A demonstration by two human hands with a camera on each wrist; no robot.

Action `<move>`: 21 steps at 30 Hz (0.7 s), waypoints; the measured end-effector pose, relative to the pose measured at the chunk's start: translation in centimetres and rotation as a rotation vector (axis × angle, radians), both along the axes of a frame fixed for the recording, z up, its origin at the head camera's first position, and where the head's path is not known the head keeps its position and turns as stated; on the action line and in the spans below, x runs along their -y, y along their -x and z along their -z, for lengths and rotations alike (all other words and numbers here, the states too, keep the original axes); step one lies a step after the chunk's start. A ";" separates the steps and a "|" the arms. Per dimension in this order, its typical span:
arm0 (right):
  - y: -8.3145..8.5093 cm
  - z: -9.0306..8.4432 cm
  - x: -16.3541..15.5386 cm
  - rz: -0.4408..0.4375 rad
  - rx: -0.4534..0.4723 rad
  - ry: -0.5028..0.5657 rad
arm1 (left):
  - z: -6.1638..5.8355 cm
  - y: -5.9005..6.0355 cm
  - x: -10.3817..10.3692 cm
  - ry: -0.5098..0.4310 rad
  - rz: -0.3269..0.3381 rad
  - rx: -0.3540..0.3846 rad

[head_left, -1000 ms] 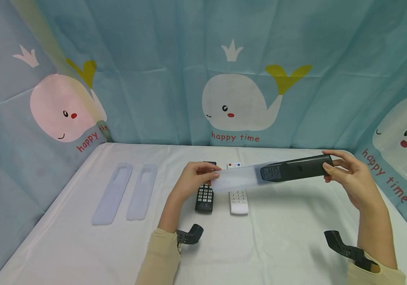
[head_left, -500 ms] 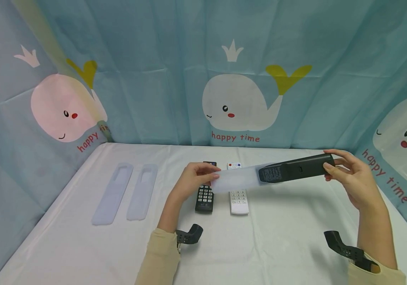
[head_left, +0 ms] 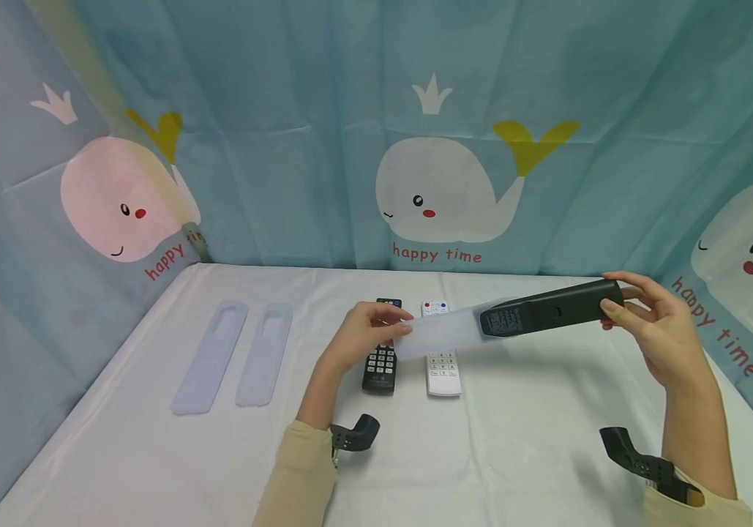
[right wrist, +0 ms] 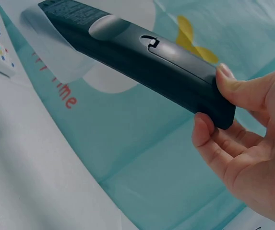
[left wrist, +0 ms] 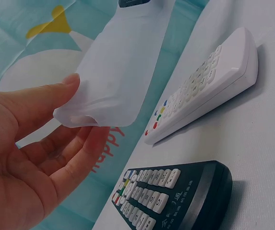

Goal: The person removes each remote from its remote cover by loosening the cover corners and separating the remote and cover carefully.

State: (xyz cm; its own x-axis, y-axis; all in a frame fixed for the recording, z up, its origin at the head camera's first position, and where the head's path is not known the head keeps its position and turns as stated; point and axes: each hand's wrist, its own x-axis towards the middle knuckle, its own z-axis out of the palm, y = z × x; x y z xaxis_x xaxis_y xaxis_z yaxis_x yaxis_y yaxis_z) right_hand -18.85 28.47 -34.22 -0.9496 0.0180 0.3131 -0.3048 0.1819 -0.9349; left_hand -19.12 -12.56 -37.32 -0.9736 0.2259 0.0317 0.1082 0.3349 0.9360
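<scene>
two spare clear sleeves flat on table far left, untouched. left hand pinches closed end of translucent cover, thumb on top, fingers curled under, held in air above black remote and white remote lying side by side. dark remote back-side up, nose just inside cover mouth, mostly outside. right hand grips its far end with thumb and fingertips. step looks like sleeving remote, early. next move likely needs straight push along cover axis while left hand keeps counter-pull.
</scene>
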 end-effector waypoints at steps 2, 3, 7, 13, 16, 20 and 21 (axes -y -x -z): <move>0.0 0.0 0.1 -0.009 -0.023 0.014 | 0.0 0.0 -0.1 0.004 -0.003 0.001; 0.1 0.0 0.1 -0.018 -0.034 0.029 | 0.0 0.0 -0.2 0.007 -0.004 0.000; 0.2 0.1 0.4 -0.033 -0.072 0.043 | 0.1 0.1 -0.5 0.028 0.008 -0.027; 0.3 0.0 0.9 -0.046 -0.086 0.019 | 0.2 0.2 -1.1 0.053 0.052 -0.076; 0.3 0.0 1.1 -0.055 -0.080 0.026 | 0.2 0.2 -1.5 0.049 0.059 -0.072; 0.3 0.0 1.3 -0.066 -0.090 0.028 | 0.3 0.1 -2.1 0.040 0.056 -0.056; 0.3 -0.1 1.4 -0.070 -0.093 0.027 | 0.3 0.0 -2.2 0.036 0.054 -0.049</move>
